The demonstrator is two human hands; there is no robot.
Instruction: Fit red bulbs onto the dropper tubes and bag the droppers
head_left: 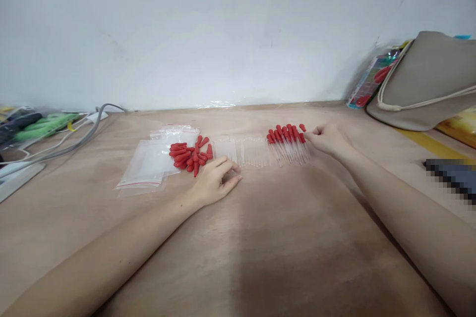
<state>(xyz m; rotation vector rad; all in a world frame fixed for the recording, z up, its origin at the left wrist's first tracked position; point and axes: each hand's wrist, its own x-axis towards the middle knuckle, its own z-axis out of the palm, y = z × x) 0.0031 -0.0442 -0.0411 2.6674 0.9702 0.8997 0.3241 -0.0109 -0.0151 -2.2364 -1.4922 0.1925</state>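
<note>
My right hand [325, 137] is at the right end of a row of glass droppers with red rubber bulbs [288, 133]. Its thumb and fingers are pinched at the outermost dropper [302, 128], just under the bulb. Resting on the table, my left hand [219, 179] has loosely bent fingers, with the thumb apart from them and nothing visible between. Just beyond it lies a pile of loose red rubber bulbs [191, 154]. Bare glass tubes [255, 152] lie side by side between the pile and the droppers.
Clear zip bags [143, 161] lie left of the bulbs. Grey and white cables [87, 131] and a green object [46, 128] are at the far left. On the right are a grey drawstring bag [427, 79], a colourful package [372, 81] and a pixelated dark object [451, 178]. A white wall [223, 34] stands behind.
</note>
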